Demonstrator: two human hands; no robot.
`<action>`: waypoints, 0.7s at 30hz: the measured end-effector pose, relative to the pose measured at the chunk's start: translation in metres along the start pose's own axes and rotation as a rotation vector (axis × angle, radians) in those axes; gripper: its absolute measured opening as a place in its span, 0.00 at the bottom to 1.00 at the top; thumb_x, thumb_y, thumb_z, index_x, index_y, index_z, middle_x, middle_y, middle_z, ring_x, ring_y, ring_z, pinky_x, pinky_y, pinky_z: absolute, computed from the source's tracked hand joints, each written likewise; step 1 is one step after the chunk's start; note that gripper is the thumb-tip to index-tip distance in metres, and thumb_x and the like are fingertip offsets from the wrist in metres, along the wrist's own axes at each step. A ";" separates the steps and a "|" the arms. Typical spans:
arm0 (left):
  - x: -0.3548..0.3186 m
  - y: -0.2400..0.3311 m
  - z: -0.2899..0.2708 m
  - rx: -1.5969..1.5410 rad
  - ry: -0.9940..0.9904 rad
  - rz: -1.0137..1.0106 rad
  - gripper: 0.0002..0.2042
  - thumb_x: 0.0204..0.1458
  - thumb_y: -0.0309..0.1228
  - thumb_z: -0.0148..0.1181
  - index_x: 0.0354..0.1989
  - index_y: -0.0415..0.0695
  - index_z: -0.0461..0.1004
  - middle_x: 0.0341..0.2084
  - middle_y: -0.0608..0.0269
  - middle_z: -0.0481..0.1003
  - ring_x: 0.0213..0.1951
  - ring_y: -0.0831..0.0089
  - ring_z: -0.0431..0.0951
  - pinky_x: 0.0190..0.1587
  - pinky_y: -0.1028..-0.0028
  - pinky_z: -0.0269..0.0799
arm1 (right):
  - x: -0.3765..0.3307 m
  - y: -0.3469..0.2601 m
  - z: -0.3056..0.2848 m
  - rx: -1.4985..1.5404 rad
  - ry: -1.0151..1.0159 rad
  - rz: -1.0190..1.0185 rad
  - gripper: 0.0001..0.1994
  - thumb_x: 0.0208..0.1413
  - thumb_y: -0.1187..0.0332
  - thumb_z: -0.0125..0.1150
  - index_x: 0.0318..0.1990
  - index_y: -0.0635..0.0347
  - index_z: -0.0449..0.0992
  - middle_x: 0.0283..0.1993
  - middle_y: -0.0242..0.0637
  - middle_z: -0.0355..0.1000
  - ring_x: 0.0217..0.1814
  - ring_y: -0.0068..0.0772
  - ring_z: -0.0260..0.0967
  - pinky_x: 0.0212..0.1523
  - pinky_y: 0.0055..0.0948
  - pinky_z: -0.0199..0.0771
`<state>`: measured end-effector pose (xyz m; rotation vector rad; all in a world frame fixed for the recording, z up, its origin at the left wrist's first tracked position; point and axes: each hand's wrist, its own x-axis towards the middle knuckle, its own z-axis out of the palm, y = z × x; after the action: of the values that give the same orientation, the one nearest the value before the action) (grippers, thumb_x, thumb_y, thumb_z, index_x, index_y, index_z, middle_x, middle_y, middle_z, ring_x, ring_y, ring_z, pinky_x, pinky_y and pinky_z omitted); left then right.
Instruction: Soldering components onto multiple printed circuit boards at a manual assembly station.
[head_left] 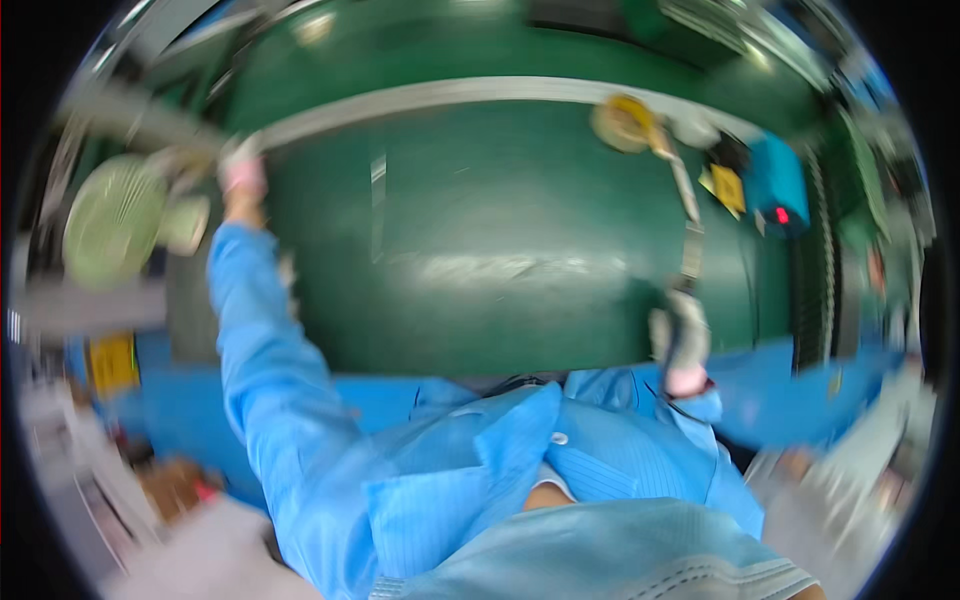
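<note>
My left hand (243,168), in a white glove with a pinkish cuff, reaches far out to the left end of a pale rail. Motion smears its fingers, so their pose cannot be made out. Close to my body on the right, my gloved right hand (686,335) appears closed at the lower end of a thin silver-grey strip (692,248). That strip runs away from me toward a yellow tape roll (622,124) at the rail. Blur hides what kind of strip it is. Both hands are over a green work surface (450,220).
A pale green fan (115,220) stands left of my left hand. At the far right sits a blue device (778,185) with a red lit display, beside a yellow tag (727,190). The pale rail (420,97) crosses the far side. A slim shiny strip (378,205) shows left of centre.
</note>
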<state>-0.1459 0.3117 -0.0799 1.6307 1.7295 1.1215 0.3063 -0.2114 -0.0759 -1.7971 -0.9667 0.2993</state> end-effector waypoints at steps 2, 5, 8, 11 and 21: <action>0.064 -0.075 -0.072 -0.128 0.065 -0.041 0.30 0.52 0.46 0.54 0.56 0.34 0.64 0.48 0.51 0.71 0.48 0.63 0.70 0.52 0.68 0.64 | 0.004 -0.015 0.037 -0.184 -0.092 -0.494 0.17 0.37 0.81 0.64 0.39 0.61 0.72 0.37 0.48 0.70 0.37 0.52 0.70 0.38 0.38 0.71; 0.117 -0.054 -0.012 0.022 0.092 0.017 0.32 0.50 0.39 0.57 0.59 0.30 0.58 0.51 0.45 0.68 0.47 0.64 0.73 0.48 0.69 0.69 | 0.013 -0.030 0.039 -0.348 -0.072 -0.576 0.19 0.35 0.83 0.64 0.39 0.61 0.69 0.36 0.46 0.70 0.38 0.49 0.71 0.35 0.39 0.72; 0.163 -0.042 -0.011 0.630 0.280 0.107 0.33 0.46 0.41 0.60 0.57 0.33 0.60 0.52 0.38 0.66 0.47 0.53 0.73 0.48 0.64 0.70 | 0.014 -0.031 0.032 -0.338 -0.017 -0.575 0.20 0.35 0.85 0.63 0.39 0.61 0.67 0.37 0.46 0.70 0.38 0.50 0.71 0.34 0.39 0.72; 0.192 -0.039 -0.016 0.858 0.425 0.062 0.33 0.44 0.48 0.58 0.57 0.42 0.62 0.52 0.42 0.65 0.53 0.49 0.66 0.53 0.57 0.64 | 0.013 -0.032 0.031 -0.349 -0.079 -0.567 0.21 0.36 0.85 0.63 0.40 0.60 0.67 0.38 0.48 0.69 0.37 0.51 0.71 0.32 0.40 0.72; 0.225 -0.050 -0.029 1.261 0.349 -0.399 0.28 0.46 0.43 0.52 0.59 0.53 0.60 0.58 0.58 0.61 0.60 0.58 0.59 0.58 0.53 0.55 | 0.025 -0.035 0.044 -0.402 -0.148 -0.480 0.20 0.32 0.85 0.62 0.36 0.61 0.66 0.34 0.50 0.68 0.31 0.51 0.69 0.28 0.41 0.70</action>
<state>-0.2309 0.5275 -0.0672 1.5279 3.1520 -0.0029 0.2792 -0.1584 -0.0589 -1.8397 -1.6131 -0.0734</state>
